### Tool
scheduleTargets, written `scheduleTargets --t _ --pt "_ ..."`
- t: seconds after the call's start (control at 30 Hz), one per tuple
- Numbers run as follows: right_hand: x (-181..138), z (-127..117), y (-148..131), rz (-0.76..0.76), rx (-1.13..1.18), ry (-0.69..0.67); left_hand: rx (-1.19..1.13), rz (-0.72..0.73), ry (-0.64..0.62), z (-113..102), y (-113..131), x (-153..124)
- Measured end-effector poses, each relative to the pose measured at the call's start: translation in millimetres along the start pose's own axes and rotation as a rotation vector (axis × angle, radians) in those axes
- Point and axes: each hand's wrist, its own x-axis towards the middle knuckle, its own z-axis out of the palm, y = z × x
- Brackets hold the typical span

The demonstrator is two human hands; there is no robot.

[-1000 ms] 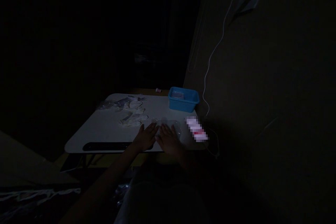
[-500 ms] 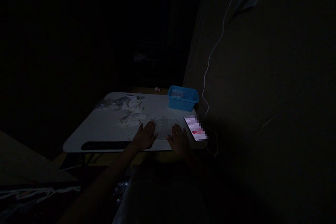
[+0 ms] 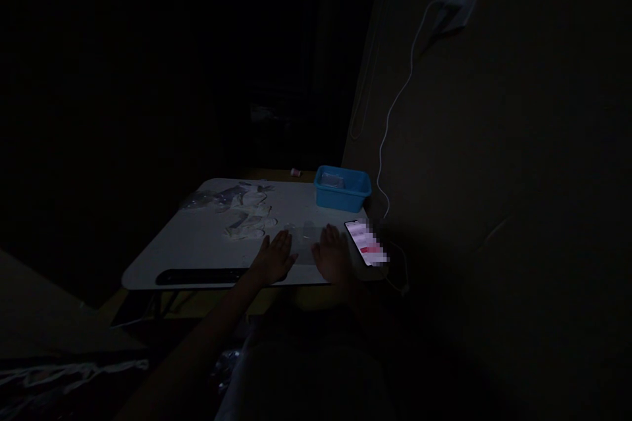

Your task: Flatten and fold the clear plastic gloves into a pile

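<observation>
The scene is very dark. My left hand (image 3: 274, 258) lies flat on the white table (image 3: 197, 247) near its front edge, fingers stretched out. My right hand (image 3: 332, 255) rests flat beside it, a hand's width to the right, fingers out and empty. Between the hands lies a faint clear flat item (image 3: 306, 240) that I cannot make out. A lit phone (image 3: 366, 243) lies just right of my right hand.
A blue plastic tub (image 3: 342, 188) stands at the table's back right. Pale gloves (image 3: 249, 220) and clear plastic wrap (image 3: 212, 197) lie at the back left. A black slot (image 3: 197, 275) runs along the front edge. A white cable (image 3: 395, 112) hangs down the right wall.
My hands have moved apart: one second ago they lay side by side, and the right hand has slid right toward the phone. The left hand has barely shifted.
</observation>
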Motion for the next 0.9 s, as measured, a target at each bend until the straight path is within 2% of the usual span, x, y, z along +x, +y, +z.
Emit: scheduleTargets --t 0.1,0.2,0.37,0.57,0.77,0.9 --pt "11 2 0 -0.148 0.026 -0.032 0.007 0.005 0.010 -1 1 0" --pt "15 12 8 -0.182 0.003 -0.050 0.011 0.008 0.002 -3 1 -1" --pt "10 26 23 -0.174 -0.005 -0.072 0.054 0.003 -0.051 -7 2 -1" --pt "4 22 22 -0.078 -0.013 -0.029 0.066 -0.010 -0.071 -11 5 -2" --pt "4 22 21 -0.067 -0.010 -0.031 -0.028 0.052 -0.072 -6 -10 -1" --pt "4 22 21 -0.057 -0.007 -0.031 -0.118 -0.079 -0.010 -12 -13 8"
